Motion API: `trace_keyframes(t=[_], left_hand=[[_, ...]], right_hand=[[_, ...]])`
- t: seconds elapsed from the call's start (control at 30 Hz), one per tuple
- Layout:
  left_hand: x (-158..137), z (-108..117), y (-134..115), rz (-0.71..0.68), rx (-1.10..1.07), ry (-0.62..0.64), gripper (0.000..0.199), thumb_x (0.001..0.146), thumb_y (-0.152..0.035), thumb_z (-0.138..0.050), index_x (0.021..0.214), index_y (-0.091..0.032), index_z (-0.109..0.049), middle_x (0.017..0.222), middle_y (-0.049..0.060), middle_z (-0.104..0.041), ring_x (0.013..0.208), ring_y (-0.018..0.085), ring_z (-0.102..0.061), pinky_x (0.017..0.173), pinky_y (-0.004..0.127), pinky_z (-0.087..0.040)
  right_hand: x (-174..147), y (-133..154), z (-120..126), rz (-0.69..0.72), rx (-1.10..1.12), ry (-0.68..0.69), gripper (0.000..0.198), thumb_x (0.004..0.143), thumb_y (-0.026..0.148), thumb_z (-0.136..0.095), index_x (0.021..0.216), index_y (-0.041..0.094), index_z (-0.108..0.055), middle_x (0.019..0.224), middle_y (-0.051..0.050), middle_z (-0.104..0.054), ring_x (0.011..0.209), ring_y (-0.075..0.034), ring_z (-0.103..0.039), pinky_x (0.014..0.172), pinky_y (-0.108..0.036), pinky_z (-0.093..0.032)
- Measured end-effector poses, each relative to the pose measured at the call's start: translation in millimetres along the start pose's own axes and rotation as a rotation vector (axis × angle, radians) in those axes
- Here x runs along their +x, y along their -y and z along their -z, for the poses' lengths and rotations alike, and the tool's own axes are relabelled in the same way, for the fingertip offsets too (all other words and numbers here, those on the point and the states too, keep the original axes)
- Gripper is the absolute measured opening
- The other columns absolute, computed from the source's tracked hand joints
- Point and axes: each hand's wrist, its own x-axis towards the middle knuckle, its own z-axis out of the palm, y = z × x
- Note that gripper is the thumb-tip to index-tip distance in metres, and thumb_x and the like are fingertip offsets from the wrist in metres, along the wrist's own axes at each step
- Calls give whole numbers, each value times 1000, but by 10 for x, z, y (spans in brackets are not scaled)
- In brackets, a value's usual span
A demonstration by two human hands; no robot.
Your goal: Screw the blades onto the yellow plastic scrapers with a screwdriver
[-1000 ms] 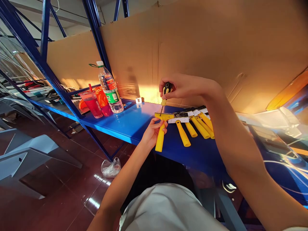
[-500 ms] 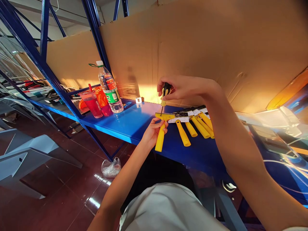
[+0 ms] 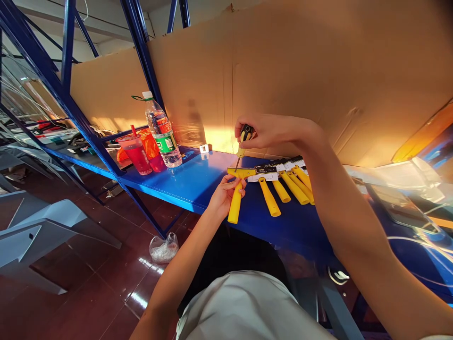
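Observation:
My left hand point(image 3: 224, 194) is closed around the neck of a yellow T-shaped scraper point(image 3: 235, 204), whose handle points down toward me. In my right hand point(image 3: 257, 131) is a black-and-yellow screwdriver point(image 3: 241, 152), gripped from above by its handle. The screwdriver's shaft slants down to the scraper's crosspiece, and its tip meets the top near the left end; any screw there is too small to make out. Just to the right, several more yellow scrapers point(image 3: 269, 197) lie in a row, with black-and-white pieces point(image 3: 264, 177) at their heads.
On the blue tabletop point(image 3: 187, 189) stand a water bottle point(image 3: 164, 137), a red cup with a straw point(image 3: 136, 153) and a small white object point(image 3: 204, 148). A cardboard sheet point(image 3: 300, 61) rises behind. Blue posts point(image 3: 141, 52) stand left; a plastic bag point(image 3: 163, 249) lies on the floor.
My right hand has shifted slightly to the right and turned a little on the screwdriver handle. The left hand and the yellow scraper stay almost where they were.

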Motion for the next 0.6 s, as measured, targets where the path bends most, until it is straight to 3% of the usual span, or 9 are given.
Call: trace_keyframes(t=[0.17, 0.33, 0.6], left_hand=[[-14, -13, 4, -4, 1, 13, 38, 83, 3, -79, 103, -21, -59, 123, 12, -73, 86, 15, -73, 64, 20, -49], [-24, -24, 6, -6, -5, 10, 36, 84, 3, -78, 103, -21, -58, 122, 12, -73, 85, 15, -73, 63, 20, -49], [-34, -28, -12, -3, 0, 17, 38, 84, 4, -79, 105, -21, -59, 116, 10, -74, 85, 16, -74, 63, 19, -50]], right_hand=[[12, 9, 14, 81, 41, 23, 24, 92, 35, -79, 109, 21, -71, 112, -8, -72, 93, -21, -59, 76, -36, -39], [51, -16, -28, -27, 37, -41, 28, 90, 44, -84, 101, 23, -70, 95, -5, -70, 83, -21, -58, 71, -36, -34], [-11, -81, 39, 74, 65, 22, 34, 88, 42, -84, 111, 23, -70, 110, -5, -73, 92, -21, -55, 76, -36, -38]])
